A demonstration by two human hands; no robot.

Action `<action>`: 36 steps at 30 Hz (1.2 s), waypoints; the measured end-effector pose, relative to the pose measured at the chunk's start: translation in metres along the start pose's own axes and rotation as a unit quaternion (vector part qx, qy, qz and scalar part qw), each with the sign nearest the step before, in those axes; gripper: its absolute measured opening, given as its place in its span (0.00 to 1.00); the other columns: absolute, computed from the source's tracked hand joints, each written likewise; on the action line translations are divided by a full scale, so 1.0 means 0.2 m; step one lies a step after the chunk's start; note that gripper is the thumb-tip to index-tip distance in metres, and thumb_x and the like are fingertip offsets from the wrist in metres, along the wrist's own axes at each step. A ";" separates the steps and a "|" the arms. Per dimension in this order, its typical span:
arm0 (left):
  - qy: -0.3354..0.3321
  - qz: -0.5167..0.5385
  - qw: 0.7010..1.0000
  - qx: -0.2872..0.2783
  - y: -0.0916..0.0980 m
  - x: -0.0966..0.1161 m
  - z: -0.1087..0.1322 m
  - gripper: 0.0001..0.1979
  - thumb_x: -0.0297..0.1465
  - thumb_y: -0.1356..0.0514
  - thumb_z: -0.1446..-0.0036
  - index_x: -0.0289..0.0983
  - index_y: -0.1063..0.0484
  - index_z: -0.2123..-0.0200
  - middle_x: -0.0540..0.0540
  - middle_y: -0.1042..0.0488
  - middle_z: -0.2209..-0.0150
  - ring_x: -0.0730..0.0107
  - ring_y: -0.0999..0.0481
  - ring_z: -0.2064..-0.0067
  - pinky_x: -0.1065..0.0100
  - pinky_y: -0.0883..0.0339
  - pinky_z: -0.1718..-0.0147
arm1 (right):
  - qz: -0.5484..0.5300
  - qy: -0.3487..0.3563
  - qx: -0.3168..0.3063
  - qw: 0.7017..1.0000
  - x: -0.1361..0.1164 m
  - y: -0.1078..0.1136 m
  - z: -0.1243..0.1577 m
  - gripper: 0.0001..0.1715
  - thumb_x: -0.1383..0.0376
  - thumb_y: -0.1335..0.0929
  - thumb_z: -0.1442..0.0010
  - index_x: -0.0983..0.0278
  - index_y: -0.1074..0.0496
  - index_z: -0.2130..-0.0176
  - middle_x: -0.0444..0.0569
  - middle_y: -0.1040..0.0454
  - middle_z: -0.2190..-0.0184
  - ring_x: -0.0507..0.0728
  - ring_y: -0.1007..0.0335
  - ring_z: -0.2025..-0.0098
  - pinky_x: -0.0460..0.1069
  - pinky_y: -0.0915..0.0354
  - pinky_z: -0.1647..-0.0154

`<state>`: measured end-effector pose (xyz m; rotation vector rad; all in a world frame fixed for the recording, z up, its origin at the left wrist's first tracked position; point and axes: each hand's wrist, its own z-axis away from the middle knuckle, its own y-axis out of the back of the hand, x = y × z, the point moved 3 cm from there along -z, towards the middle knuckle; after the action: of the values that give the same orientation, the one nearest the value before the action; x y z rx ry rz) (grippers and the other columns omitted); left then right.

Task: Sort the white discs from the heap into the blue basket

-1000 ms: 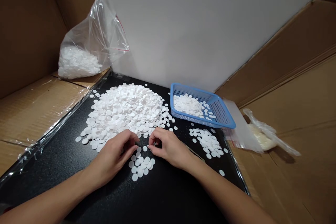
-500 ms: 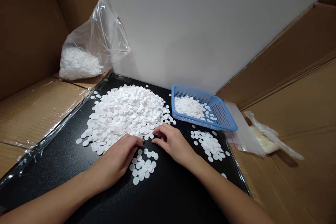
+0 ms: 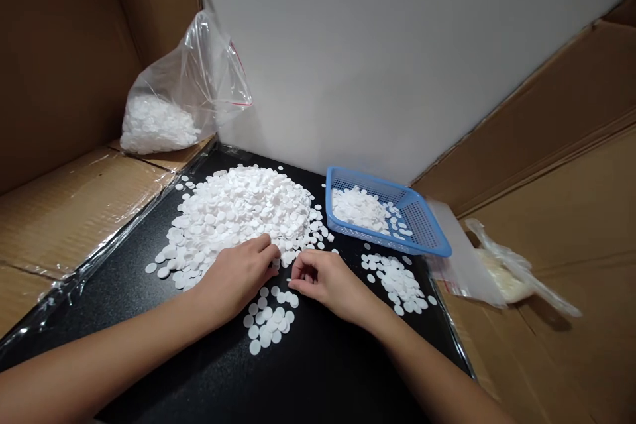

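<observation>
A big heap of small white discs (image 3: 243, 212) lies on the black table top (image 3: 308, 371). My left hand (image 3: 238, 275) rests at the heap's near edge. Its fingers are bent together with the tips on the discs, and what they pinch is hidden. My right hand (image 3: 325, 281) sits just to its right with fingers curled in a pinch beside the heap's edge. A small loose cluster of discs (image 3: 268, 324) lies on the table between and below both hands.
A blue mesh basket (image 3: 427, 235) with discs in it stands at the back right. A small flat pile of discs (image 3: 400, 281) lies in front of it. A clear bag of discs (image 3: 159, 122) leans at the back left. Another plastic bag (image 3: 501, 265) lies on cardboard to the right.
Both hands moved from the small cluster up to the heap's near edge. The right hand stretched its fingers to the heap, then curled them back. The left hand slid further onto the discs.
</observation>
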<state>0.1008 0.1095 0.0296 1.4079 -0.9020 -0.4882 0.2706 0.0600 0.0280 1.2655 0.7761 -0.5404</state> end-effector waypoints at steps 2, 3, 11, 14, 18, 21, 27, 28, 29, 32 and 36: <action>0.000 -0.015 1.000 0.006 -0.01 0.01 -0.02 0.02 0.26 0.43 0.36 0.39 0.30 0.62 0.47 0.27 0.63 0.62 0.24 0.64 0.69 0.43 0.76 | -0.003 -0.007 -0.037 0.999 -0.01 0.02 0.01 0.07 0.71 0.28 0.42 0.62 0.26 0.71 0.42 0.27 0.70 0.52 0.32 0.69 0.45 0.38 0.68; -0.001 -0.021 1.000 0.009 -0.01 0.01 -0.02 0.03 0.27 0.43 0.36 0.38 0.30 0.63 0.47 0.27 0.63 0.62 0.24 0.64 0.69 0.44 0.76 | -0.003 -0.001 -0.044 0.999 -0.01 0.03 0.01 0.07 0.71 0.28 0.41 0.62 0.26 0.70 0.42 0.25 0.69 0.52 0.30 0.67 0.46 0.38 0.66; -0.053 -0.019 0.998 0.029 -0.03 -0.03 0.00 0.09 0.25 0.46 0.33 0.37 0.31 0.67 0.48 0.29 0.67 0.64 0.27 0.67 0.67 0.40 0.72 | 0.086 0.094 0.110 0.986 0.04 -0.01 -0.05 0.05 0.71 0.29 0.38 0.62 0.28 0.63 0.46 0.29 0.66 0.54 0.33 0.66 0.48 0.37 0.65; -0.100 0.006 0.995 0.023 -0.02 -0.02 0.04 0.08 0.24 0.45 0.34 0.37 0.31 0.67 0.49 0.28 0.67 0.66 0.28 0.66 0.66 0.37 0.67 | 0.078 0.104 0.081 0.988 0.04 -0.01 -0.04 0.07 0.73 0.30 0.39 0.63 0.29 0.68 0.45 0.29 0.68 0.53 0.33 0.68 0.47 0.38 0.68; -0.140 0.081 0.986 0.028 0.00 -0.02 0.09 0.08 0.24 0.45 0.34 0.38 0.29 0.66 0.47 0.27 0.63 0.65 0.28 0.64 0.65 0.36 0.64 | 0.025 0.020 0.015 0.999 0.03 0.03 -0.01 0.07 0.74 0.29 0.43 0.64 0.27 0.70 0.43 0.28 0.72 0.51 0.34 0.72 0.45 0.40 0.72; -0.128 0.143 0.981 0.014 0.01 -0.05 0.09 0.08 0.25 0.44 0.35 0.38 0.27 0.66 0.46 0.26 0.60 0.65 0.27 0.61 0.66 0.35 0.62 | -0.008 -0.057 -0.014 0.998 0.02 0.05 0.00 0.05 0.72 0.30 0.44 0.64 0.26 0.70 0.43 0.28 0.74 0.51 0.33 0.73 0.44 0.40 0.74; -0.073 0.235 0.969 -0.007 0.03 -0.11 0.07 0.08 0.26 0.44 0.34 0.40 0.26 0.63 0.48 0.24 0.61 0.68 0.24 0.61 0.69 0.34 0.62 | -0.068 -0.141 0.000 0.988 0.03 0.06 0.00 0.08 0.71 0.32 0.43 0.64 0.29 0.74 0.40 0.31 0.81 0.50 0.33 0.78 0.44 0.38 0.76; -0.053 0.250 0.967 0.003 0.03 -0.12 0.07 0.08 0.26 0.45 0.34 0.41 0.26 0.62 0.49 0.24 0.62 0.68 0.24 0.62 0.69 0.34 0.63 | -0.075 -0.147 0.004 0.986 0.03 0.06 0.00 0.08 0.72 0.33 0.43 0.64 0.30 0.74 0.40 0.32 0.81 0.51 0.33 0.79 0.44 0.38 0.77; -0.033 0.265 0.964 0.014 0.04 -0.12 0.07 0.08 0.27 0.45 0.34 0.41 0.27 0.62 0.50 0.24 0.63 0.68 0.24 0.63 0.69 0.34 0.64 | -0.080 -0.151 0.007 0.985 0.04 0.05 -0.01 0.08 0.72 0.33 0.43 0.64 0.30 0.74 0.40 0.32 0.81 0.51 0.32 0.79 0.44 0.38 0.77; 0.007 0.291 0.956 0.039 0.05 -0.13 0.07 0.08 0.29 0.46 0.33 0.40 0.28 0.63 0.51 0.23 0.66 0.68 0.24 0.65 0.69 0.34 0.66 | -0.079 -0.131 0.007 0.988 0.05 0.04 -0.01 0.09 0.71 0.34 0.42 0.63 0.32 0.74 0.40 0.33 0.80 0.50 0.33 0.79 0.43 0.39 0.78; -0.004 0.232 0.972 0.033 0.02 -0.09 0.06 0.08 0.27 0.47 0.34 0.41 0.27 0.61 0.50 0.25 0.63 0.66 0.25 0.61 0.67 0.33 0.63 | 0.005 -0.065 0.016 0.998 0.04 0.03 0.00 0.12 0.68 0.35 0.37 0.62 0.35 0.74 0.39 0.37 0.80 0.49 0.42 0.79 0.44 0.46 0.78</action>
<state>0.0794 0.1165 0.0280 1.2014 -1.2212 -0.1088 0.2806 0.0629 0.0260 1.2498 0.6547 -0.6224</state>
